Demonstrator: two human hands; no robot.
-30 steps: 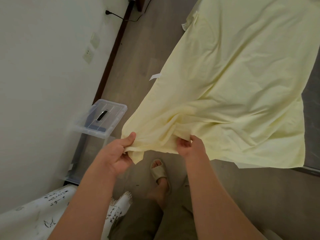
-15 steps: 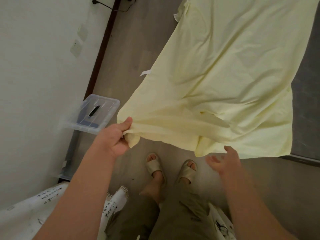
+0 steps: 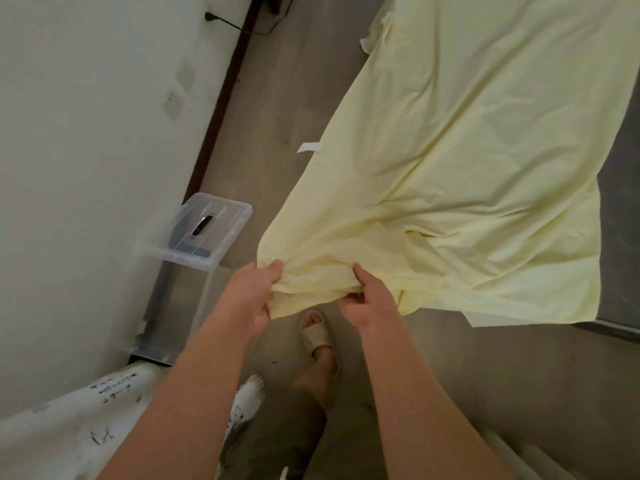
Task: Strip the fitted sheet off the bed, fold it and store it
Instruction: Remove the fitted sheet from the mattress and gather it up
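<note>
The pale yellow fitted sheet (image 3: 467, 161) stretches from the bed at the upper right down toward me, hanging off the grey mattress (image 3: 620, 216). My left hand (image 3: 251, 296) grips the sheet's near corner, thumb on top. My right hand (image 3: 369, 301) grips the bunched edge a short way to the right of it. The cloth between both hands is gathered into folds. A clear plastic storage box (image 3: 197, 233) stands on the floor by the wall, left of my hands.
A white wall runs down the left with a dark skirting board (image 3: 221, 98). A white printed cloth (image 3: 86, 420) lies at the lower left. My foot in a beige slipper (image 3: 317, 332) stands on the grey floor below the sheet.
My right hand, which had let go and hung open half a second ago, has come back left and taken hold of the sheet's edge near my left hand.
</note>
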